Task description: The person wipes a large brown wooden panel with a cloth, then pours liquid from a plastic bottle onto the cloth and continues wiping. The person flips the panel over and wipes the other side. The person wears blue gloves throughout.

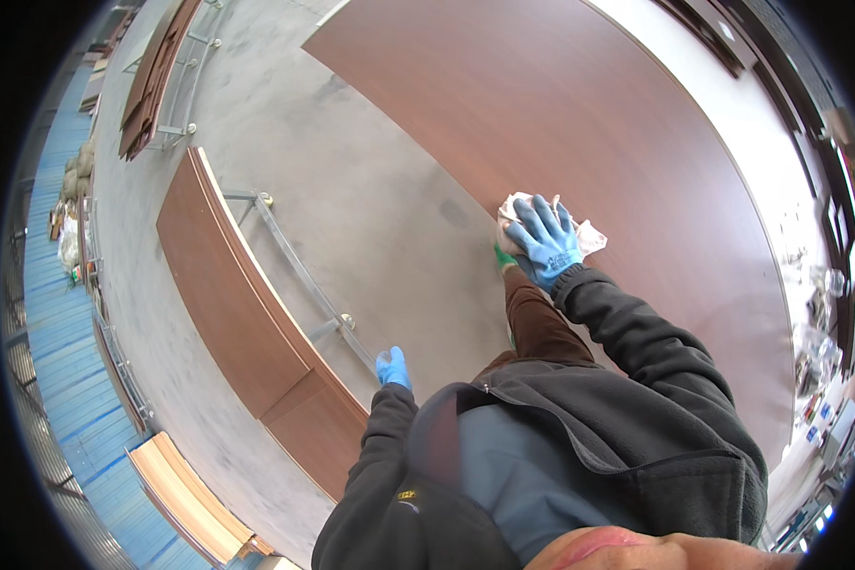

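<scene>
Brown panel (579,104), cloth (592,237); boards (228,294) on rack (297,258)

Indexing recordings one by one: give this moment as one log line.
Right hand: blue-gloved, spread on white cloth; surface: brown panel; left hand: blue-gloved, away from cloth; nearby: panel stack
</scene>
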`<state>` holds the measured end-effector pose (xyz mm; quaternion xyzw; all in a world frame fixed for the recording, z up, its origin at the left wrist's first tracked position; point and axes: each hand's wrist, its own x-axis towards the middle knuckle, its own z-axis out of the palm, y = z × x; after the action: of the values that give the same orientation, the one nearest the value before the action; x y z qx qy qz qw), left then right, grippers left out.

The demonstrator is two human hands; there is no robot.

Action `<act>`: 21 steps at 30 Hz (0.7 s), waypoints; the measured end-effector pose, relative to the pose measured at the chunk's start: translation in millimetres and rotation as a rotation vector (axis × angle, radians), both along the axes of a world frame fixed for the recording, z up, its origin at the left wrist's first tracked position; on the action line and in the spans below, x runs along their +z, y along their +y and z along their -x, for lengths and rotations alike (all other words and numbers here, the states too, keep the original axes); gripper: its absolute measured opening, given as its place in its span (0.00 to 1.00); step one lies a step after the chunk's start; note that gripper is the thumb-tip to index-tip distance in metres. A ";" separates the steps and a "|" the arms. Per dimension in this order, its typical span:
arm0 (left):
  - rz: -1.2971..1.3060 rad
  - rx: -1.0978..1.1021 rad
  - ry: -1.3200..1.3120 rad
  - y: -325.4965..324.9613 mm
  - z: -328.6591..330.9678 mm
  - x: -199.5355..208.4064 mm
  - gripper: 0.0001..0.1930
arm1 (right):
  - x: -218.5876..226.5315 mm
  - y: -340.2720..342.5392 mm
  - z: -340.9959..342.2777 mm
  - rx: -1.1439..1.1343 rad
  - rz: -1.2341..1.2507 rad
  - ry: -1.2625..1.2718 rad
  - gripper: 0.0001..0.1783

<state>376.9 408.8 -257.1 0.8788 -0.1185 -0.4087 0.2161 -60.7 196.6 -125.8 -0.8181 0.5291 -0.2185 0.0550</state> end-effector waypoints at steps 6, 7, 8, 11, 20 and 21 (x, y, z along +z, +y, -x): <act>-0.145 -0.112 0.014 -105.8 -29.9 33.4 0.36 | -4.3 -186.8 -92.3 0.050 0.029 -0.067 0.32; -0.106 -0.154 -0.025 -128.9 -37.8 44.9 0.36 | -4.2 -220.1 -109.3 0.047 0.011 -0.089 0.31; -0.099 -0.174 -0.047 -145.6 -47.3 60.8 0.36 | -4.4 -251.7 -124.8 0.055 -0.028 -0.083 0.30; -0.102 -0.163 -0.057 -200.5 -78.0 91.8 0.36 | -9.0 -342.9 -170.4 0.061 0.008 -0.126 0.28; -0.266 -0.033 -0.106 -229.7 -153.5 83.7 0.29 | -32.7 -590.8 -310.3 0.053 0.220 -0.160 0.22; -0.198 -0.055 -0.117 -233.7 -164.2 79.4 0.28 | -31.4 -610.5 -322.0 0.060 0.143 -0.105 0.22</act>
<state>541.1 175.1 -177.6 0.9145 -0.1141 -0.3724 0.1095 261.3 -413.9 -157.2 -0.8229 0.4837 -0.2965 0.0303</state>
